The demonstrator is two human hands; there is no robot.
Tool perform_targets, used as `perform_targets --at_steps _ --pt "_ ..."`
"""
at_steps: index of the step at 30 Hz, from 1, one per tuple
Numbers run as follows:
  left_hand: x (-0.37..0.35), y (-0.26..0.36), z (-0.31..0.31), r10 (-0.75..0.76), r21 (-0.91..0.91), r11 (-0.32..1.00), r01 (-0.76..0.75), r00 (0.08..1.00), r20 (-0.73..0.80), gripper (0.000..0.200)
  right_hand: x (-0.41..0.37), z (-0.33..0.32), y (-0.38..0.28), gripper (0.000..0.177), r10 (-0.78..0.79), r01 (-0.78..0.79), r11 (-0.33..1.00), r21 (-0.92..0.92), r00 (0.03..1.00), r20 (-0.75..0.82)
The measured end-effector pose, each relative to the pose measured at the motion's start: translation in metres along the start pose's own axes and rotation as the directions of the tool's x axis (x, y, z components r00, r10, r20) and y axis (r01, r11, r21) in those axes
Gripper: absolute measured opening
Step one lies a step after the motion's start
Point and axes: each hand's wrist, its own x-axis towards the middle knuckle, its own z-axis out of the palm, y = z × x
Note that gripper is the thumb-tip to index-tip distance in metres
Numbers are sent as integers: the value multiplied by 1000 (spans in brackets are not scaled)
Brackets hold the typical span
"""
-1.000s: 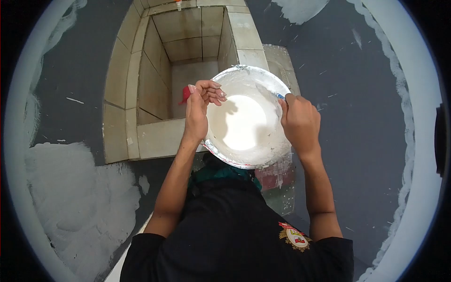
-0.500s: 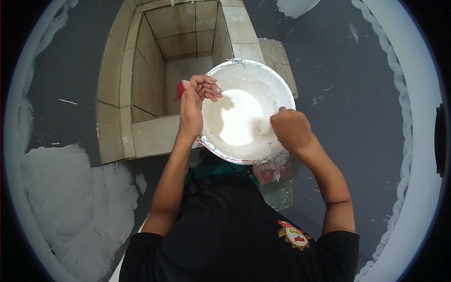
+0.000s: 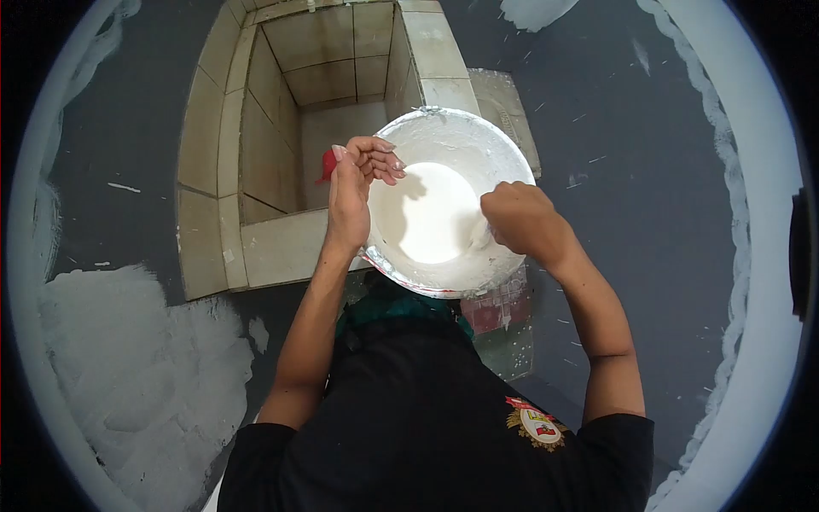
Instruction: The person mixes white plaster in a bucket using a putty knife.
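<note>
A white bucket [image 3: 409, 277] with a crusted, smeared inner wall stands in front of me. White paint [image 3: 439, 218] lies in its bottom. My left hand [image 3: 354, 192] is at the bucket's left rim, thumb raised and fingers loosely curled over the inside, with nothing seen in it. Over the right inner side of the bucket, my right hand [image 3: 525, 222] is closed in a fist, back of the hand up. Whatever its fingers hold, if anything, is hidden beneath it.
A tiled basin [image 3: 281, 252] stands behind and left of the bucket, with a red object [image 3: 328, 164] inside. The dark grey surface [image 3: 631, 282] carries white splashes and a large white patch [image 3: 145, 367] at lower left. A reddish block [image 3: 499, 309] sits below the bucket.
My right hand has moved slightly left and up, further over the inside of the bucket. My left hand has stayed nearly still at the rim.
</note>
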Motion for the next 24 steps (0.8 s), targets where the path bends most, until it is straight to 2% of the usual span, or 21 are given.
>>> perform_targets --at_steps 3,7,8,11,14,17,20,23,24 --pt "1 0 0 -3 -9 1000 3 1000 7 68 7 -41 -8 10 149 -140 984 -106 986 81" --pt "1 1 1 0 -2 1000 0 1000 7 68 25 -73 -4 6 272 -263 959 -104 958 93" --pt "1 1 1 4 -8 1000 -4 1000 6 68 30 -69 -1 6 279 -274 957 -97 959 51" --pt "0 1 2 7 -3 1000 -7 1000 7 67 39 -48 10 9 248 -244 968 -63 965 87" --pt "0 -1 0 7 13 1000 -8 1000 16 68 34 -49 7 10 289 -269 955 -129 940 182" --pt "0 -2 -1 1 16 1000 -1 1000 16 69 20 -66 -4 10 349 -322 926 -196 929 123" --pt "1 1 0 -4 18 1000 4 1000 15 69 12 -90 -19 10 306 -301 939 -167 952 3" --pt "1 0 0 -3 8 1000 3 1000 20 68 20 -86 -10 10 223 -219 969 -113 974 27" --pt "1 -1 0 0 4 1000 0 1000 22 68 25 -78 -5 11 235 -226 968 -108 968 83"
